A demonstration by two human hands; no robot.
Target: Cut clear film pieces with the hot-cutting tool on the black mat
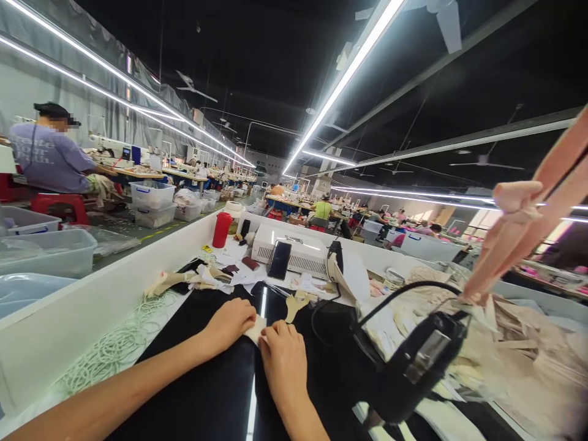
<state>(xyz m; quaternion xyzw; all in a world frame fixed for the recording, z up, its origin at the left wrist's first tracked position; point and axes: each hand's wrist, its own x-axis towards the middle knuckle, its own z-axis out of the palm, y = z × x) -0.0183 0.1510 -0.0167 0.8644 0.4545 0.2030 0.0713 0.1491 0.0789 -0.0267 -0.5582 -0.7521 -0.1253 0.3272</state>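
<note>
In the middle of a glossy black work surface (184, 380), a small cream fabric piece (253, 332) lies between my two hands. My left hand (232, 321) is closed on its left edge, fingers curled down. My right hand (285, 352) closes on its right edge, with the fingertips bent onto the cloth. Parts of the piece are hidden under the fingers. Just beyond my right hand lies another cream fabric cutout (296, 305), apart from it. To the right, a black handheld electric tool (416, 367) hangs from a knotted pink fabric strip (509, 233).
Pale green cord (119, 340) lies tangled along the left. At the back are a red bottle (222, 230), a phone (279, 260) and a white vented box (303, 250). Beige fabric (528, 361) is heaped right. A low white wall (114, 294) edges the table. A person (50, 150) sits far left.
</note>
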